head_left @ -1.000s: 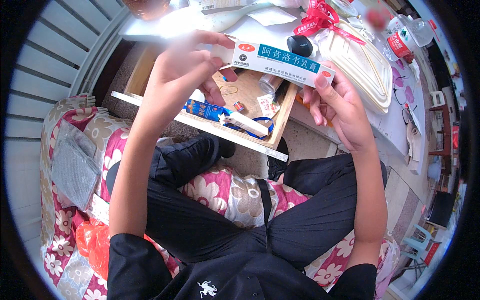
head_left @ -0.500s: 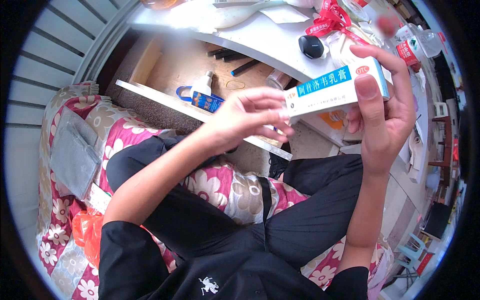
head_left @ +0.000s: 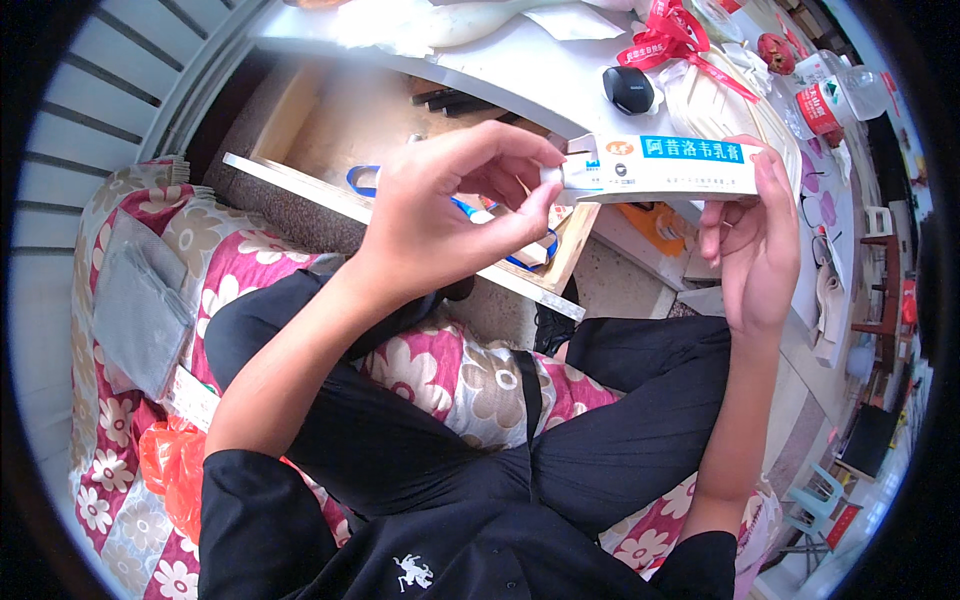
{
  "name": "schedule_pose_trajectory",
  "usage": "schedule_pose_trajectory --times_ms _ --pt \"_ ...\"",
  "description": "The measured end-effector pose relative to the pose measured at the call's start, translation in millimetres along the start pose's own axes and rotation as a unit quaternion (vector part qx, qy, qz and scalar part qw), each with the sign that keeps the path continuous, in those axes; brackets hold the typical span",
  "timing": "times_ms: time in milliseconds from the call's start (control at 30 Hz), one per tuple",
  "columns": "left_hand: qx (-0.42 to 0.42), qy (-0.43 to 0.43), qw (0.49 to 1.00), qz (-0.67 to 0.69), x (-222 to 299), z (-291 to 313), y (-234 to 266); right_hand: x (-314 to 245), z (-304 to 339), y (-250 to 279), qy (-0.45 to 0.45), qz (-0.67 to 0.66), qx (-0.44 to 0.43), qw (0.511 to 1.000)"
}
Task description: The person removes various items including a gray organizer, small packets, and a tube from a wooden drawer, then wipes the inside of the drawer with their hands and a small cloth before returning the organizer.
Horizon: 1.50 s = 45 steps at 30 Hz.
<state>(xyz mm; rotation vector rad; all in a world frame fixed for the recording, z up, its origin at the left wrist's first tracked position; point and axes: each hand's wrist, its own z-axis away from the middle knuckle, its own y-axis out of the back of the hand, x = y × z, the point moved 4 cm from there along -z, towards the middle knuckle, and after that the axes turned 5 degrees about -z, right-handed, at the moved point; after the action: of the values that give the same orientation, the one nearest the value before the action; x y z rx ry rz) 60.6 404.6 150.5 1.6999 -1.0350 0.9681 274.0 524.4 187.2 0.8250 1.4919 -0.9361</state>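
My right hand (head_left: pixel 757 250) grips a slim white and blue medicine box (head_left: pixel 690 180) by its right end, thumb on the front. The box lies nearly level above the drawer's right corner, its left end opened with a flap sticking up. From that end pokes a white and blue tube (head_left: pixel 585 175) with a white cap. My left hand (head_left: pixel 430 205) pinches the cap between thumb and forefinger, the other fingers curled behind. The rest of the tube is hidden inside the box.
Below my hands is an open wooden drawer (head_left: pixel 310 195) holding dark pens (head_left: pixel 455 102) and a blue-strapped item. On the white desk (head_left: pixel 480 85) lie a black oval case (head_left: pixel 628 90), a red ribbon (head_left: pixel 665 45) and a plastic bottle (head_left: pixel 835 100). A flowered cover (head_left: pixel 420 375) is under my legs.
My left hand has closed its fingers on the tube's cap, and the tube now shows at the box's opened end. The box has turned more level and shifted slightly.
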Motion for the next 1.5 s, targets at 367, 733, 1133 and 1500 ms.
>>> schedule_pose_trajectory --times_ms 367,733,1133,1500 --pt "0.052 -0.053 0.996 0.044 6.1 -6.6 22.9 0.2 -4.5 4.5 -0.040 -0.076 0.004 0.996" --pt "0.077 -0.077 0.993 0.036 8.4 -6.8 28.9 1.8 -4.6 6.6 -0.034 -0.091 0.001 0.995" --pt "0.072 -0.079 0.994 0.023 13.0 -5.9 26.8 1.2 -1.7 -3.0 -0.044 -0.073 -0.057 0.995" --pt "0.103 -0.002 0.969 0.224 6.4 -11.8 23.7 35.9 13.0 -42.1 -0.198 -0.234 -0.195 0.932"
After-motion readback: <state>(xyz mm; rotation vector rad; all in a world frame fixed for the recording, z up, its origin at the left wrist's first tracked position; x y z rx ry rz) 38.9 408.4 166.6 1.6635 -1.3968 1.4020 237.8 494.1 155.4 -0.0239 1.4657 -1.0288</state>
